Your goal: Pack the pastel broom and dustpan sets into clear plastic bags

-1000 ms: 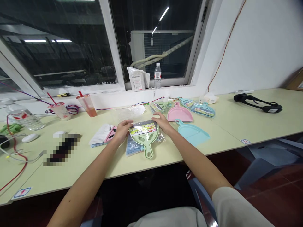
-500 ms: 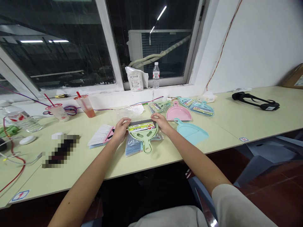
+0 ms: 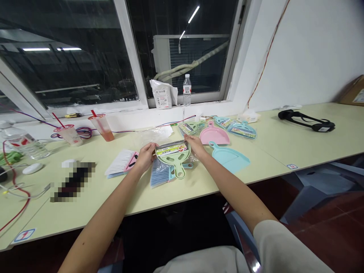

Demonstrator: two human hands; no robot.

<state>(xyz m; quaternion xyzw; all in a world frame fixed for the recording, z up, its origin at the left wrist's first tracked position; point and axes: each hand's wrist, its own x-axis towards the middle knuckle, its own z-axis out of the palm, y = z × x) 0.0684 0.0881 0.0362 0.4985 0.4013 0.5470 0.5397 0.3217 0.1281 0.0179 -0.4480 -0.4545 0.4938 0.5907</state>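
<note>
Between my two hands is a green dustpan and brush set [image 3: 176,159] with a printed label, its handle pointing toward me. My left hand [image 3: 147,156] grips its upper left corner. The upper right corner is pinched by my right hand [image 3: 194,145]. Partly hidden beneath the set, a blue hand brush [image 3: 159,175] lies on the table with clear plastic around it. Left of my left hand rests a pink-and-white brush [image 3: 123,162]. A blue dustpan [image 3: 229,157] and a pink dustpan [image 3: 214,135] lie to the right of my right hand.
Packaged sets [image 3: 241,131] lie at the back right. Drink cups [image 3: 102,129] and a large bottle [image 3: 27,142] stand at the left among cables. A black strapped device [image 3: 307,121] sits far right. The table's front edge [image 3: 176,204] runs close to me.
The green set has tilted and shifted slightly right, its handle end rising off the blue brush. More of the blue brush's handle shows. Both hands keep their hold.
</note>
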